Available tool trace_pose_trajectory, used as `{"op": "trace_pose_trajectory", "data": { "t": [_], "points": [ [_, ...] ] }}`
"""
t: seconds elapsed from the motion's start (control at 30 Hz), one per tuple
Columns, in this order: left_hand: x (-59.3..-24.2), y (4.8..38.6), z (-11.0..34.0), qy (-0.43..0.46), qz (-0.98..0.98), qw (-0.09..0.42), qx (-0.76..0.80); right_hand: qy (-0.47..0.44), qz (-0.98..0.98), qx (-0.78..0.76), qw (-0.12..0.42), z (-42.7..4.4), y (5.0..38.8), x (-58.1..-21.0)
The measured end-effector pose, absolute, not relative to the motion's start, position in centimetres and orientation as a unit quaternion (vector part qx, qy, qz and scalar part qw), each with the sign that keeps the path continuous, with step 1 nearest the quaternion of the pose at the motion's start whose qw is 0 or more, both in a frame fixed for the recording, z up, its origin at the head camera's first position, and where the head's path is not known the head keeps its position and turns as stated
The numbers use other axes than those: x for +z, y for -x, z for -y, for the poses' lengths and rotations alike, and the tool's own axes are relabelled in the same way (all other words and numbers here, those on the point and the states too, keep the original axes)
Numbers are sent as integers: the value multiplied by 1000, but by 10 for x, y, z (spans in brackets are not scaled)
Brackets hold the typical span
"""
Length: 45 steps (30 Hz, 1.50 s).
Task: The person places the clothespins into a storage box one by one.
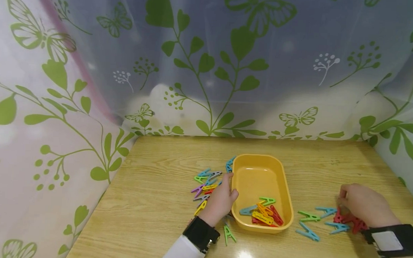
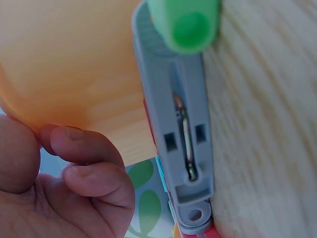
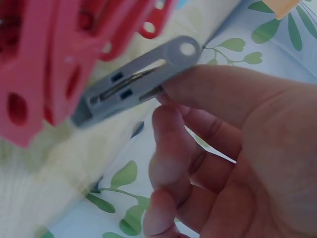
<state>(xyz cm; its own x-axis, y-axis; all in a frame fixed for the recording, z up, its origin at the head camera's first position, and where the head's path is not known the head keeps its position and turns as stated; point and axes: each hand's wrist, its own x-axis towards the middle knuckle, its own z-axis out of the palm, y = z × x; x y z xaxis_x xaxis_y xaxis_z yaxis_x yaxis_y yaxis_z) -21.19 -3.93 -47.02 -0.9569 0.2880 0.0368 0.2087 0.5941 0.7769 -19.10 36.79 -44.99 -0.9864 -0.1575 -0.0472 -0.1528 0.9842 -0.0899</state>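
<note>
My left hand [image 1: 219,201] holds the left rim of a yellow plastic tray [image 1: 254,180], thumb at the rim and fingers curled against it in the left wrist view. Several clothespins lie in the tray's near end, among them a yellow clothespin [image 1: 262,217] and a green clothespin [image 1: 267,201]. At the right, my right hand [image 1: 367,206] pinches a grey clothespin [image 3: 174,62] between thumb and index finger, seen in the right wrist view. Red clothespins [image 1: 358,224] lie beside and partly under that hand. A grey clothespin [image 2: 152,99] sits close to the left hand.
A mixed heap of clothespins [image 1: 209,187] spreads left of the tray, partly behind the left hand. Blue clothespins [image 1: 337,227] and a green clothespin [image 1: 308,216] lie between tray and right hand. Patterned curtains [image 1: 208,87] border the wooden table [image 1: 156,203].
</note>
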Motion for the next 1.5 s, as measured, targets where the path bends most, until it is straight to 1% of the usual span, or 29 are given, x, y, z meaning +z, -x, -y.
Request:
{"op": "trace_pose_trajectory", "data": {
  "t": [0.2, 0.37, 0.5, 0.6, 0.7, 0.77, 0.87, 1.1, 1.37, 1.5],
  "points": [
    [-469, 211, 39, -141, -890, 48, 431, 85, -995, -53, -16, -360, 188, -441],
    [-469, 211, 39, -145, -890, 46, 429, 94, -992, -60, -51, -341, 185, -428],
    [-469, 211, 39, -142, -889, 49, 433, 102, -983, -78, -134, -318, 182, -420],
    [-470, 212, 40, -139, -889, 51, 433, 124, -966, -92, -209, -299, 180, -417],
    [-470, 212, 40, -139, -889, 50, 434, 153, -950, -102, -254, -280, 178, -415],
    [-470, 212, 40, -140, -889, 48, 434, 172, -941, -106, -273, -268, 177, -415],
    [-470, 212, 40, -140, -889, 47, 433, 194, -934, -111, -278, -249, 173, -416],
    [-470, 212, 39, -142, -889, 47, 433, 238, -930, -121, -253, -214, 164, -420],
    [-469, 210, 39, -146, -888, 47, 433, 247, -939, -108, -212, -198, 161, -434],
    [-469, 211, 40, -142, -889, 48, 432, 257, -939, -104, -202, -195, 159, -437]
  ]
}}
